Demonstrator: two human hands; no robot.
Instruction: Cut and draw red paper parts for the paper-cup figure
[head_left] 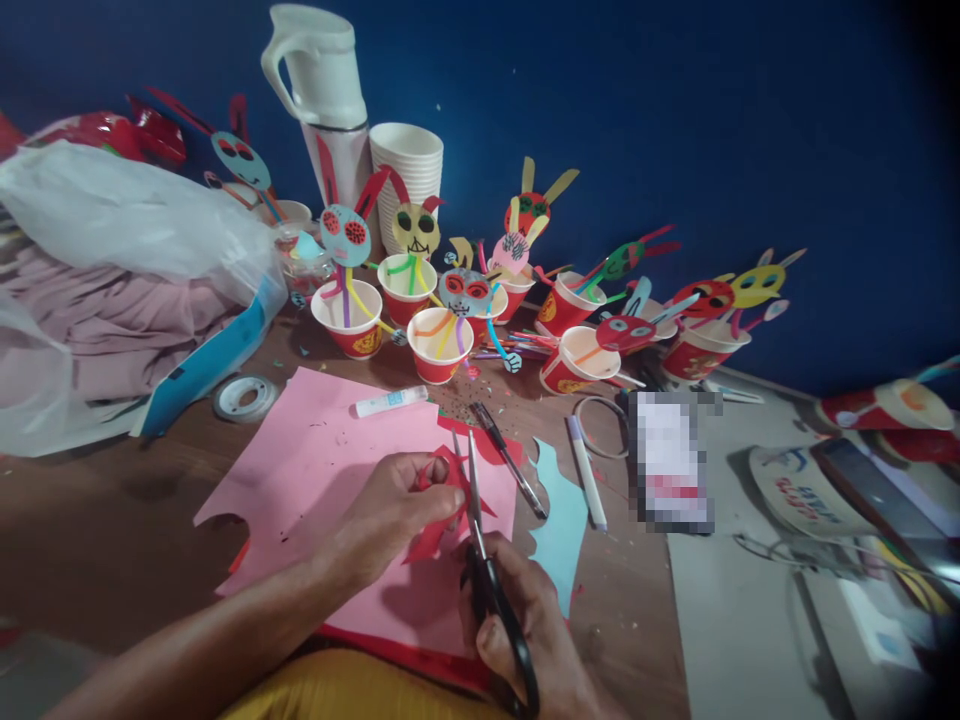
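Note:
Between the thumb and fingers of my left hand [401,505] is a piece of red paper [431,540], its edges cut unevenly. My right hand [517,610] is closed around the black handles of a pair of scissors [475,510]. The blades point away from me, slightly parted, right beside the red paper; whether they touch it I cannot tell. Under both hands lies a large sheet of pink paper [315,470] with cut-out edges, over more red paper. A black pen [508,458] and a light blue paper scrap [559,520] lie to the right of the scissors.
Several red paper cups [349,318] with paper animal faces stand along the back. Behind them are a white jug [319,70] and stacked white cups [409,165]. A tape roll [245,397] and plastic bag [127,220] lie left; a glue stick [390,402] and marker [586,475] lie nearer.

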